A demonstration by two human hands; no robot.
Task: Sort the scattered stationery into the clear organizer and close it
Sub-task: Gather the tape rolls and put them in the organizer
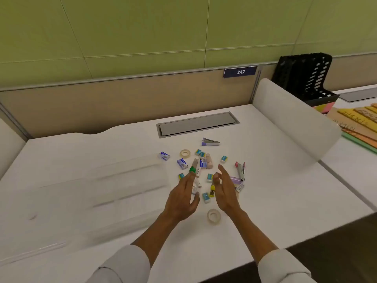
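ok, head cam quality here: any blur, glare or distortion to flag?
Head view: the clear organizer at left is smeared by motion blur, its edges streaky; the stationery pile and both hands, left hand and right hand, are soft; wide-angle bend shows in the partition lines; lighting is even, shadows faint, no hard glare.

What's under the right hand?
Partly covered by the right hand: a lilac stapler and a white tube poke out. Anything beneath the palm is hidden.
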